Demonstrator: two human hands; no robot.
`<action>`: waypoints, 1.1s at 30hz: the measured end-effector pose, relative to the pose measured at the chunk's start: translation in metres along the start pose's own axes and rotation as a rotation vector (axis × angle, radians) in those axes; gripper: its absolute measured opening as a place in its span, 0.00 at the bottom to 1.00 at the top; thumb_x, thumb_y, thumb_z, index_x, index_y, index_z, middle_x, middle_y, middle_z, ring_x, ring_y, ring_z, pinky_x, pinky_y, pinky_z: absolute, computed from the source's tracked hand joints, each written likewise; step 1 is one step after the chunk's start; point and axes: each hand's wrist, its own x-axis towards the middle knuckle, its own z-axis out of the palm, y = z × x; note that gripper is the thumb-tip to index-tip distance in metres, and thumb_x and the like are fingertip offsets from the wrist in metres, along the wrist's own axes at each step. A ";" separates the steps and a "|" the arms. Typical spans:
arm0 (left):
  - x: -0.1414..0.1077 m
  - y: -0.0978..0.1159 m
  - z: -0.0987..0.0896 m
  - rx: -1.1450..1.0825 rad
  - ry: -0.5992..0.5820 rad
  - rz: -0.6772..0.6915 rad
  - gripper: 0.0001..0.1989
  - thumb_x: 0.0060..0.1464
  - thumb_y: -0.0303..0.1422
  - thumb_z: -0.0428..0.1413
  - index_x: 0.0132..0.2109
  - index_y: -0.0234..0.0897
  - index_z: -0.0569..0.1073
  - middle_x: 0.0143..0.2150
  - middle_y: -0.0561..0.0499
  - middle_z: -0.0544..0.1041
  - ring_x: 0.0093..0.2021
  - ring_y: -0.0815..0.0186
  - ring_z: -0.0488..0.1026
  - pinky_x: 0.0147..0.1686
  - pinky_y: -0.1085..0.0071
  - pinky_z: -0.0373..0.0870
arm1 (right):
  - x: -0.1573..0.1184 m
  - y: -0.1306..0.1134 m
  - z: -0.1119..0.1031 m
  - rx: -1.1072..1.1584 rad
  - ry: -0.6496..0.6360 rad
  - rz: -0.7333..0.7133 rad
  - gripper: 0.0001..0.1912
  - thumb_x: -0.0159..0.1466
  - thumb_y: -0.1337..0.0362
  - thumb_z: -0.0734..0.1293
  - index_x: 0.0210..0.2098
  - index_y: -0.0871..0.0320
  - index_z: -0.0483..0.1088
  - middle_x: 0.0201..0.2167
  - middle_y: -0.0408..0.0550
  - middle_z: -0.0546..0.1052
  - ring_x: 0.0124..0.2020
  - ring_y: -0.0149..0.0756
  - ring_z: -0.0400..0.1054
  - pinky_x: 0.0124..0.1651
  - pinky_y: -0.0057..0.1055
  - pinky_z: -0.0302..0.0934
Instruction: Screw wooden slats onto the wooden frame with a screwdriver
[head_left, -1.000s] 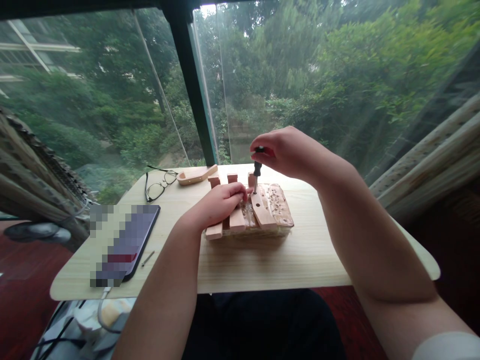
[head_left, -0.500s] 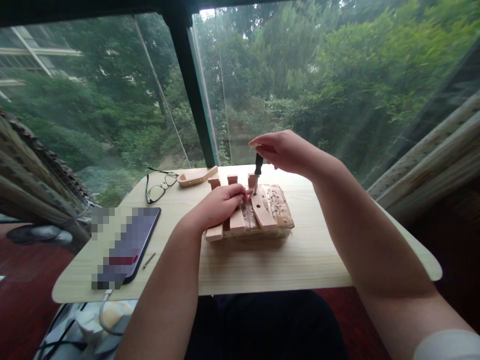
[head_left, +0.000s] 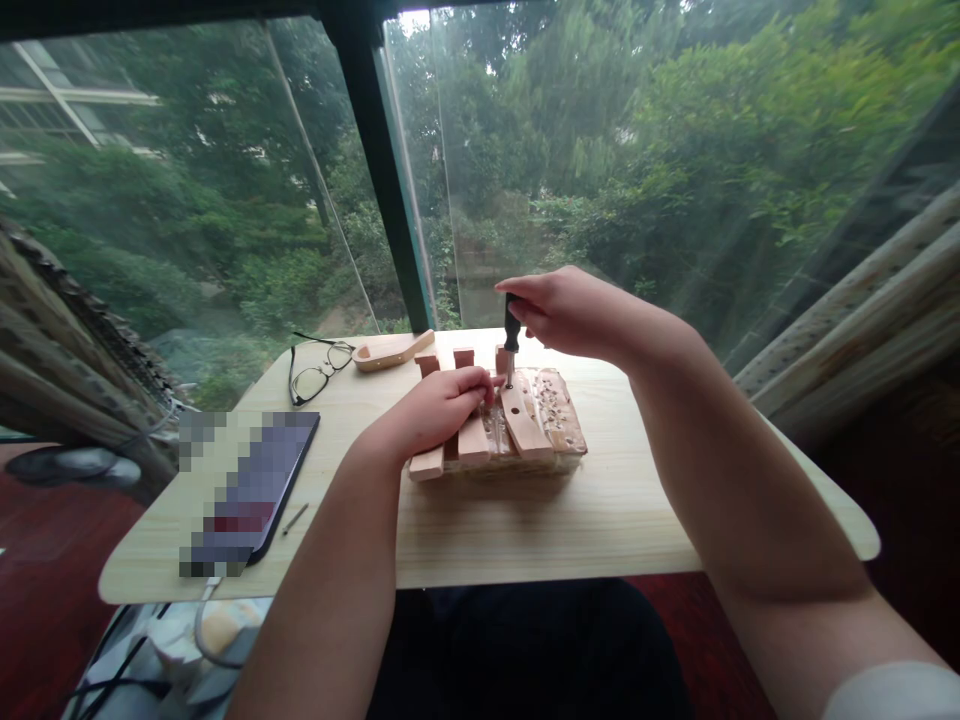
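Several wooden pieces lie across a tape-wrapped block (head_left: 564, 415) on the table. My right hand (head_left: 551, 308) is closed on the black handle of a screwdriver (head_left: 512, 325). The shaft points down to a hole at the upper end of the curved wooden piece (head_left: 526, 428), which has another dark hole lower down. My left hand (head_left: 454, 402) rests over the wooden pieces to the left, fingers curled and pressed together, fingertips beside the screwdriver's tip. What those fingertips grip, if anything, is hidden.
On the light wooden table (head_left: 600, 530), eyeglasses (head_left: 311, 380) and a spoon-shaped wooden piece (head_left: 390, 352) lie at the back left. A phone (head_left: 274, 485) with a cable and a small metal pin (head_left: 295, 519) are at the left. Windows stand behind.
My right hand has shifted slightly down and left, and the screwdriver now stands more upright. My left hand has hardly moved.
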 end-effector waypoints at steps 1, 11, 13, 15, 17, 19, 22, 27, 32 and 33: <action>0.000 0.000 0.000 0.004 0.000 -0.004 0.12 0.58 0.37 0.48 0.37 0.39 0.74 0.46 0.48 0.78 0.48 0.57 0.73 0.53 0.62 0.66 | 0.000 0.000 -0.001 0.003 0.010 0.003 0.16 0.66 0.60 0.58 0.41 0.61 0.76 0.29 0.50 0.77 0.28 0.34 0.66 0.31 0.30 0.50; -0.001 0.002 -0.001 0.020 -0.009 0.010 0.12 0.58 0.37 0.48 0.39 0.39 0.75 0.45 0.48 0.78 0.48 0.57 0.73 0.53 0.61 0.66 | 0.003 0.003 0.006 0.064 0.083 0.069 0.17 0.63 0.57 0.63 0.45 0.59 0.76 0.30 0.48 0.77 0.28 0.32 0.65 0.32 0.29 0.52; -0.001 0.003 -0.001 0.021 -0.010 0.011 0.12 0.58 0.37 0.48 0.38 0.39 0.75 0.45 0.47 0.78 0.48 0.57 0.73 0.52 0.61 0.66 | 0.001 0.002 0.003 0.107 0.058 0.039 0.17 0.64 0.60 0.62 0.49 0.57 0.75 0.32 0.47 0.77 0.28 0.31 0.66 0.33 0.29 0.54; -0.001 0.004 -0.001 0.036 -0.010 0.011 0.12 0.58 0.36 0.47 0.37 0.38 0.74 0.44 0.47 0.78 0.48 0.57 0.74 0.52 0.62 0.67 | -0.001 0.001 -0.004 0.084 0.008 0.036 0.17 0.65 0.64 0.59 0.48 0.58 0.76 0.29 0.46 0.77 0.27 0.30 0.65 0.33 0.29 0.54; -0.002 0.005 -0.002 0.065 -0.013 0.011 0.11 0.58 0.36 0.47 0.36 0.38 0.73 0.44 0.48 0.78 0.47 0.57 0.74 0.51 0.62 0.67 | -0.002 0.002 -0.010 0.019 -0.059 0.068 0.17 0.65 0.63 0.59 0.42 0.59 0.78 0.23 0.46 0.75 0.24 0.30 0.64 0.32 0.30 0.53; -0.002 0.006 -0.002 0.096 -0.014 0.013 0.11 0.57 0.35 0.47 0.35 0.38 0.72 0.43 0.48 0.78 0.47 0.58 0.74 0.51 0.63 0.67 | -0.001 0.005 -0.012 -0.057 -0.087 0.116 0.21 0.66 0.56 0.59 0.32 0.61 0.79 0.19 0.46 0.72 0.23 0.31 0.63 0.31 0.31 0.52; -0.002 0.008 -0.003 0.123 -0.014 0.009 0.11 0.58 0.35 0.46 0.37 0.38 0.72 0.43 0.48 0.78 0.45 0.58 0.74 0.49 0.63 0.68 | 0.003 0.009 -0.007 -0.125 -0.039 0.137 0.28 0.65 0.46 0.58 0.28 0.61 0.79 0.19 0.49 0.72 0.25 0.33 0.65 0.31 0.32 0.51; -0.001 0.007 -0.004 0.112 -0.014 -0.003 0.14 0.59 0.38 0.46 0.41 0.38 0.74 0.44 0.48 0.78 0.45 0.59 0.74 0.49 0.64 0.68 | 0.003 0.007 0.004 -0.008 -0.035 0.052 0.25 0.64 0.51 0.61 0.54 0.59 0.72 0.35 0.51 0.79 0.33 0.36 0.69 0.34 0.30 0.54; 0.002 0.002 -0.007 -0.025 -0.031 0.036 0.13 0.58 0.39 0.48 0.39 0.37 0.74 0.44 0.47 0.78 0.47 0.59 0.73 0.50 0.64 0.68 | -0.001 0.007 -0.002 -0.014 -0.073 0.073 0.21 0.66 0.57 0.56 0.45 0.61 0.76 0.35 0.55 0.78 0.34 0.38 0.69 0.33 0.31 0.53; 0.002 0.001 -0.007 -0.049 -0.038 0.036 0.13 0.57 0.39 0.49 0.39 0.37 0.74 0.44 0.47 0.77 0.47 0.59 0.73 0.50 0.64 0.68 | -0.001 0.008 -0.004 -0.025 -0.071 0.089 0.22 0.66 0.54 0.57 0.39 0.61 0.77 0.31 0.54 0.78 0.31 0.37 0.68 0.31 0.31 0.52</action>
